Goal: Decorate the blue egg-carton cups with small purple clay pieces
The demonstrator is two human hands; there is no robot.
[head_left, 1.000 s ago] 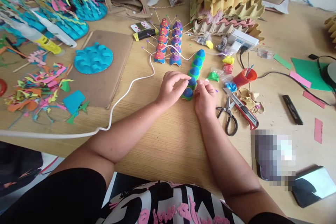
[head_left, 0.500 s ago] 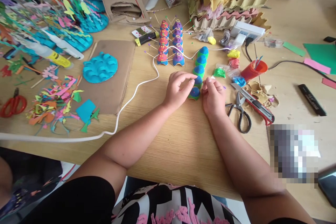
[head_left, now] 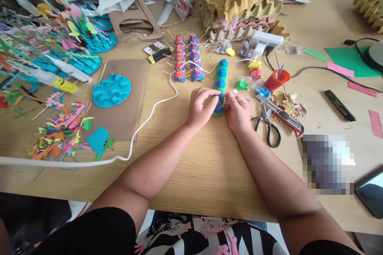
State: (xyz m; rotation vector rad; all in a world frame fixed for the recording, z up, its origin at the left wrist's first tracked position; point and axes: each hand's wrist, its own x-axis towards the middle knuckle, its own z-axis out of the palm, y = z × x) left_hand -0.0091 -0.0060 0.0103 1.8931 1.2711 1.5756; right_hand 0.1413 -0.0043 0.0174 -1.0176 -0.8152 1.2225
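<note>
A strip of egg-carton cups covered in blue and green clay (head_left: 221, 73) runs away from me on the wooden table. My left hand (head_left: 201, 106) is at its left side, thumb and forefinger closed against one of the nearer cups. On the strip's right side is my right hand (head_left: 238, 112), its fingertips pinched together by the same cup; anything small between them is hidden. Beyond, two more decorated strips stand side by side, one with red tops (head_left: 179, 63) and one with purple tops (head_left: 195, 57), with pins sticking out of them.
Scissors (head_left: 266, 123), a red utility knife (head_left: 284, 115) and an orange cup (head_left: 277, 80) lie right of my hands. A white cable (head_left: 154, 109) crosses the left side near a blue clay-covered piece (head_left: 111, 90) on cardboard (head_left: 134, 83). Egg trays (head_left: 239, 0) are stacked behind.
The view has shifted slightly, so the table's things appear further left and more shows at right. My right fingertips have come closer to the blue-and-green strip; my left hand stays beside it.
</note>
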